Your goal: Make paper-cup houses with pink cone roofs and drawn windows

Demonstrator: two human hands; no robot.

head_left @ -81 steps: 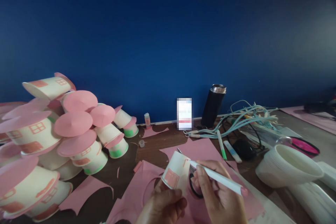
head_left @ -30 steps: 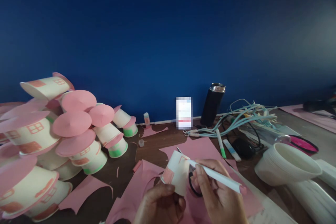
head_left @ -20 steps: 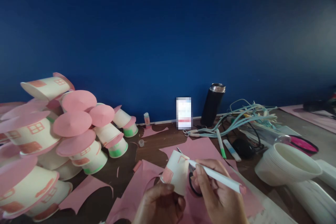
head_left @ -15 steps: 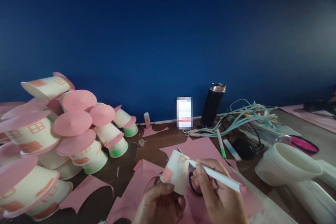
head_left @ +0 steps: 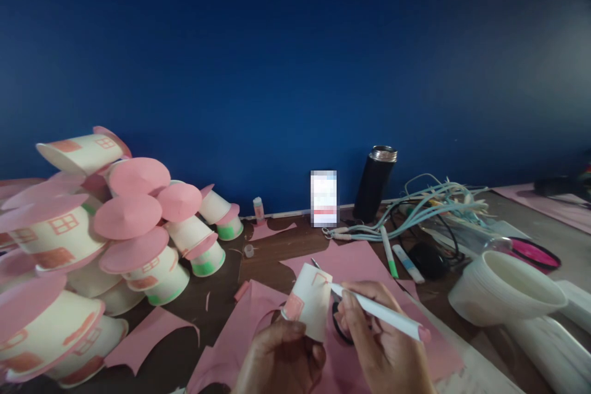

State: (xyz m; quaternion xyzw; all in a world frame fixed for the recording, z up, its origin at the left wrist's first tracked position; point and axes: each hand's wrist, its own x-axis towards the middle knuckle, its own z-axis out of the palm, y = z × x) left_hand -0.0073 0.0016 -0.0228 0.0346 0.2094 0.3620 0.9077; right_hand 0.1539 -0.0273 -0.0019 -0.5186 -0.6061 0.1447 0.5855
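A white paper cup (head_left: 310,311) is gripped near its lower end by my left hand (head_left: 289,351). It lies tilted, with a coloured pink door and the beginnings of a window outline drawn on its side. My right hand (head_left: 383,338) is closed around a white marker (head_left: 385,313) with a pink end, its tip against or very near the window lines. Scissors (head_left: 340,326) lie behind the hands, mostly hidden, on sheets of pink paper (head_left: 360,265).
Decorated cups with pink cone roofs (head_left: 128,217) are piled at left. A black bottle (head_left: 373,184), a lit phone (head_left: 324,200), tangled cords (head_left: 415,212), a green marker (head_left: 388,252) and a glue stick (head_left: 407,263) stand or lie behind. Stacked white cups (head_left: 480,292) are at right.
The marker tip has shifted slightly down along the window outline, my right hand moving a little with it. The cup stays nearly in place in my left hand.
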